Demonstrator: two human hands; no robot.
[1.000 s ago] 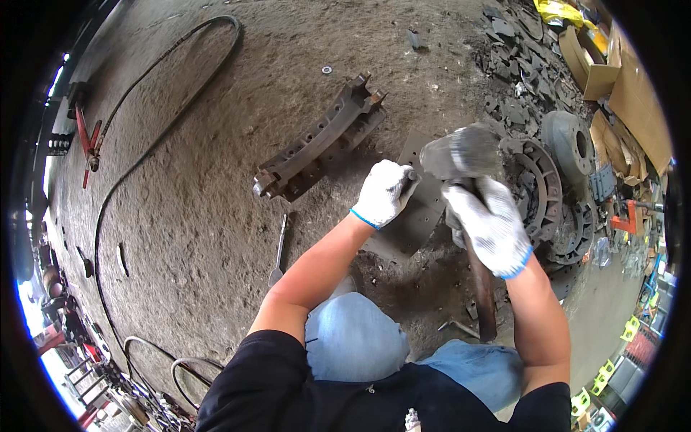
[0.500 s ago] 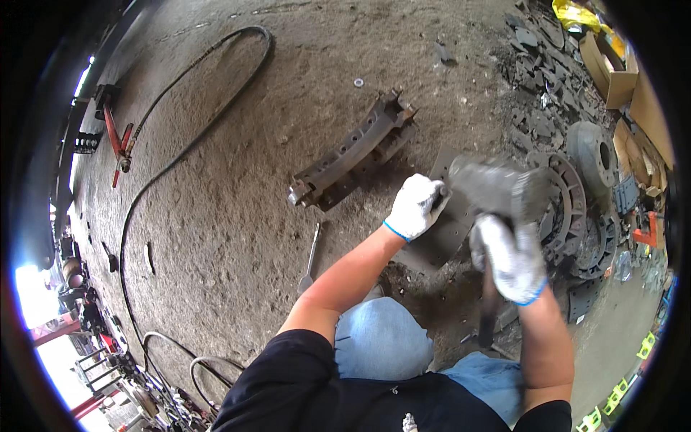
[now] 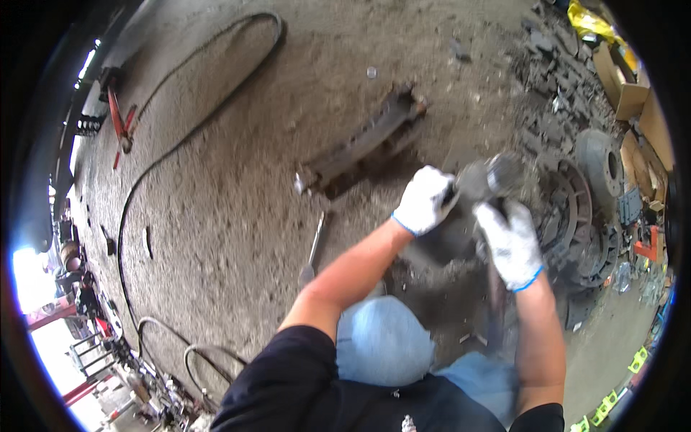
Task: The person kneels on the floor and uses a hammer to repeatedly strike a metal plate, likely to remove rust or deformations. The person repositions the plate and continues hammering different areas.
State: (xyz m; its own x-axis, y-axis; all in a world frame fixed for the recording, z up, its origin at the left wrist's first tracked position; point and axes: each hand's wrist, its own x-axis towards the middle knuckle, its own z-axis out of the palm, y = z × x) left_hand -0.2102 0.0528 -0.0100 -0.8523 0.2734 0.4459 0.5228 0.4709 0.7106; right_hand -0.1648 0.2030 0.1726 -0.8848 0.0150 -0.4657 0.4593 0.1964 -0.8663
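My right hand (image 3: 511,245), in a white glove, grips the long handle of a heavy hammer (image 3: 497,176). Its grey head is blurred and sits just above the hand. My left hand (image 3: 425,201), also gloved, is closed on a small dark tool right beside the hammer head; what kind of tool is not visible. Both hands hover over a dark metal part (image 3: 446,241) lying on the dirt floor in front of my knees. Most of that part is hidden.
A curved rusty brake shoe (image 3: 360,144) lies beyond my hands and a wrench (image 3: 313,248) to the left. A black hose (image 3: 180,144) loops across the floor. Round metal discs (image 3: 576,209) and a drum (image 3: 601,162) are piled at right, near cardboard boxes (image 3: 626,79).
The hammer head has shifted right and come closer to my left hand, still motion-blurred. The view has slid so the brake shoe now sits nearer the middle.
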